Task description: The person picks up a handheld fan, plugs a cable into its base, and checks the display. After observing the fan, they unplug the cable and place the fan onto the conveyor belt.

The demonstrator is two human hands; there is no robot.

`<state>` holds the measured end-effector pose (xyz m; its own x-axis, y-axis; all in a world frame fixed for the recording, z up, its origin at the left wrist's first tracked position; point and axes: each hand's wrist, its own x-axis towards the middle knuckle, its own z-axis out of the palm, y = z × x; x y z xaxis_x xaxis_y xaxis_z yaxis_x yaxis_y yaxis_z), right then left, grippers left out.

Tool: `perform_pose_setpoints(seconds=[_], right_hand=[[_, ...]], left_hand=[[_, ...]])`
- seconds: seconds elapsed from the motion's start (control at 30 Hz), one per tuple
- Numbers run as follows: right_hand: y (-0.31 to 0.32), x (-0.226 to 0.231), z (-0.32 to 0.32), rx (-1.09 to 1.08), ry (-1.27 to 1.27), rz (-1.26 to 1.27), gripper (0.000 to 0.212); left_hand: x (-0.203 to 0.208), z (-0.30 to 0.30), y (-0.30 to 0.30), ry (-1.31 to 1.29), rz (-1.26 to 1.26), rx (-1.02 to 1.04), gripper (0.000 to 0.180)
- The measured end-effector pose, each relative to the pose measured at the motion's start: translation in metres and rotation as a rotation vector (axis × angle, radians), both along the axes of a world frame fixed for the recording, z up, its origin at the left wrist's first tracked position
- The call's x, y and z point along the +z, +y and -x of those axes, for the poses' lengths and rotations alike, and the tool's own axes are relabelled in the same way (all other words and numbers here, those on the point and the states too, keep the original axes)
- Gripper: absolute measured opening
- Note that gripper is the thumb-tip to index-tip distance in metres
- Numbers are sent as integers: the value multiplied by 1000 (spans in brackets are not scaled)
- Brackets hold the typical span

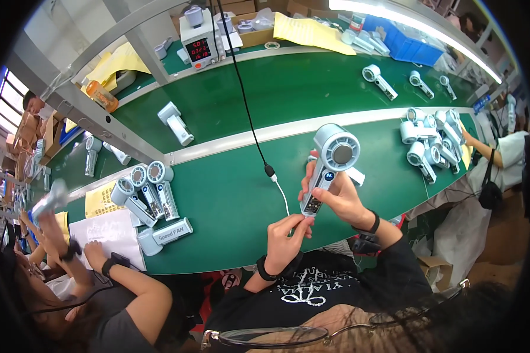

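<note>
Pale-blue fan [327, 172] slants up-right from L hand [284, 242], pinching white cable [285, 197] by handle base [308, 208]; R hand [343, 199] wrapped round hdl.

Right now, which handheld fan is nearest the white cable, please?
The fan in the camera wearer's right hand, its base near the white cable; other fans are farther away.

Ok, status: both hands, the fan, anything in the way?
Right hand holding fan, display lit. Left hand pinching white cable at fan's lower end. Black cord hanging beyond, not crossing fan.
</note>
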<state>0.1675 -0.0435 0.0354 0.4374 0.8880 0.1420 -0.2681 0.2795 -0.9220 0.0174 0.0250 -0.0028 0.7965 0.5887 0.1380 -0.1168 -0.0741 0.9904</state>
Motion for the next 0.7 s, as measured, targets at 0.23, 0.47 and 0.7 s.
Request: perform_pose_setpoints(seconds=[0.23, 0.47, 0.7], right_hand=[[46, 43, -155, -570, -264, -43, 44], [115, -76, -300, -571, -1177, 528, 55], [90, -76, -279, -589, -1669, 630, 56]], left_hand=[[-15, 15, 5, 84, 119, -7, 12], [-11, 4, 6, 36, 1, -10, 12], [-13, 7, 5, 74, -17, 5, 12]])
